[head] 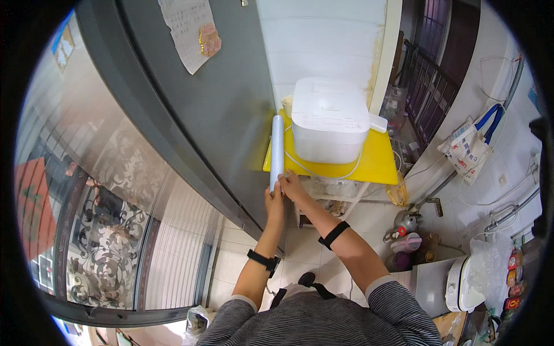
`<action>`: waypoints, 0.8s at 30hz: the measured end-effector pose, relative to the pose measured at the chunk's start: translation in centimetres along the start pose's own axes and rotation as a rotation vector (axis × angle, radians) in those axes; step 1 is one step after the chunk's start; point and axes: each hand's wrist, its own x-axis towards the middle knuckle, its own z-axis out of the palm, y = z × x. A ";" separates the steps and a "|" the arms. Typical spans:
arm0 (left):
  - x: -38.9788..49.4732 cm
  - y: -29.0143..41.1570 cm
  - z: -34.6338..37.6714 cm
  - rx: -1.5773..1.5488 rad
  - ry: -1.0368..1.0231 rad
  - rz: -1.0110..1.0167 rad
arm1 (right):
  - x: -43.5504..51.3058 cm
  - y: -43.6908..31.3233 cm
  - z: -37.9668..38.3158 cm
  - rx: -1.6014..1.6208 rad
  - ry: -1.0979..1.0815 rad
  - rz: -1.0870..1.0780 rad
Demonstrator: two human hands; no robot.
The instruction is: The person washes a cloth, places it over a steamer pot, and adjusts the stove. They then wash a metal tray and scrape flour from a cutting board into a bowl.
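Observation:
A pale roll, which looks like plastic film, lies lengthwise at the left edge of a yellow board or tabletop. Its near end reaches past the front edge, where my left hand grips it from below. My right hand is at the same end, its fingertips touching the roll beside the left hand. A white rice cooker stands on the yellow surface to the right of the roll, with a white cable curving in front of it. Behind, near the wall, is a small cup.
A dark grey door or panel stands close on the left. On the right, a cloth bag hangs by the wall above pipes and a kettle. A white appliance and several jars sit at lower right.

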 end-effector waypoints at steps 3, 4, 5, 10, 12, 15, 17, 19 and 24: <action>3.5 -1.3 1.1 0.055 0.091 -0.054 | 1.6 0.8 0.6 -0.066 0.054 -0.050; 4.7 -1.7 1.4 0.032 0.064 -0.044 | 1.9 0.9 0.8 -0.121 0.058 -0.086; 5.4 -2.1 1.6 0.003 0.072 0.002 | 2.1 1.0 1.1 -0.159 0.081 -0.121; 7.1 -3.1 2.2 -0.041 0.114 0.003 | 2.1 0.3 1.6 -0.315 0.090 -0.155; 6.7 -3.1 2.4 -0.196 0.091 -0.056 | 1.4 0.0 1.2 -0.297 0.064 -0.141; 3.5 -3.7 1.7 -0.373 0.091 -0.019 | -0.9 -0.3 -0.2 -0.309 0.055 -0.176; 0.4 -4.1 1.6 -0.367 -0.011 0.144 | -2.9 -0.1 -1.8 -0.443 0.084 -0.325; -3.4 -5.1 2.3 -0.332 -0.212 0.247 | -5.0 0.1 -3.7 -0.524 0.057 -0.241; -10.2 -7.9 9.9 -0.178 -0.839 0.176 | -12.2 1.1 -13.1 -0.143 0.229 0.005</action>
